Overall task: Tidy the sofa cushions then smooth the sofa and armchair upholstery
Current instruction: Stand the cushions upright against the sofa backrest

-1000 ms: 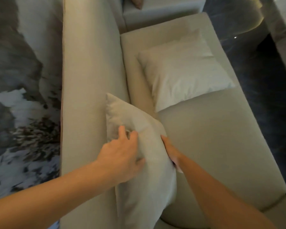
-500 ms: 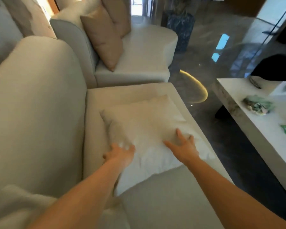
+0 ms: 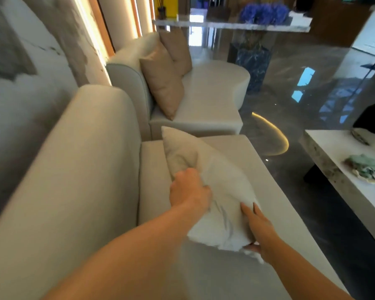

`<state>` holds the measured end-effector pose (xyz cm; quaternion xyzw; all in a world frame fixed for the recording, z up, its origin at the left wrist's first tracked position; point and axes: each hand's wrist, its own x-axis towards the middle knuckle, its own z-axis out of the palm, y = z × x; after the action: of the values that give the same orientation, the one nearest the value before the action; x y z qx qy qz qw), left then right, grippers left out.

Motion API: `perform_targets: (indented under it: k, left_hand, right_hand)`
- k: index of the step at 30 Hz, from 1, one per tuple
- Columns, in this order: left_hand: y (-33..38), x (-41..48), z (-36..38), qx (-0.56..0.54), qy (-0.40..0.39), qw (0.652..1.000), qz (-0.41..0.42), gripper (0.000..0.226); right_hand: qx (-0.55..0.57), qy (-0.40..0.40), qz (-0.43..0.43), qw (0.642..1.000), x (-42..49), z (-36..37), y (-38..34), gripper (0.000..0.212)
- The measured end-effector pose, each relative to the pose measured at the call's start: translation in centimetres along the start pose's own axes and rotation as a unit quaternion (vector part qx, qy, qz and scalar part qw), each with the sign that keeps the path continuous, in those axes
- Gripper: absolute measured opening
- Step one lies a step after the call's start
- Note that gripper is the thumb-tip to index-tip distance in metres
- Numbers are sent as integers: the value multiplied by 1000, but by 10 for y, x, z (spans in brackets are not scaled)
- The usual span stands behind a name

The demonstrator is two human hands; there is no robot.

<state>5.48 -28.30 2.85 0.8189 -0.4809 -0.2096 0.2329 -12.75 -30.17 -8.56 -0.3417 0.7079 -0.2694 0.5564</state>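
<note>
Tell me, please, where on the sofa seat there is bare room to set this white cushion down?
The seat is bare between the white cushion and its front edge, and past the cushion toward the armchair. The left hand and right hand hold the cushion by the backrest. The armchair's back corner is crowded with two tan cushions.

A pale cream cushion [image 3: 214,187] stood tilted on edge at mid-frame, creased, raised off the beige sofa [image 3: 91,169] seat. Upper centre, the pale armchair [image 3: 212,83] carried two tan cushions [image 3: 162,81] leaning upright against its back, one behind the other.
</note>
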Motion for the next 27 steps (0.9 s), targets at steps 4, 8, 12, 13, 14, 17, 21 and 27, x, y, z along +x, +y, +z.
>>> perform_targets:
  k: [4,8,12,13,14,17,21,27]
  left_hand:
    - [0,14,-78,120,-4,993,6,53]
    - [-67,3,-132,214,-95,972,-33,69]
    - [-123,-33,-151,158,-121,979,41,66]
    - [-131,-46,-153,136,-114,983,55,67]
    - [-140,-60,-155,117,-103,986,66,67]
    - [-170,-115,-159,149,-49,984,89,66]
    - [-210,-224,-152,262,-5,963,70,51]
    - [-235,-397,-127,273,48,961,-2,61]
  right_hand:
    - [77,-94,59,991,-51,79,-27,68]
    - [33,-187,23,981,-109,148,-52,64]
    - [-27,-206,-16,978,-158,147,-58,57]
    - [-42,-214,-18,976,-170,139,-56,51]
    - [-64,-222,-22,973,-183,128,-50,45]
    - [-160,-216,-49,962,-222,79,-9,27]
    - [-347,-169,-67,920,-284,-6,99,24]
    - [-465,-239,-66,850,-383,-77,230,38]
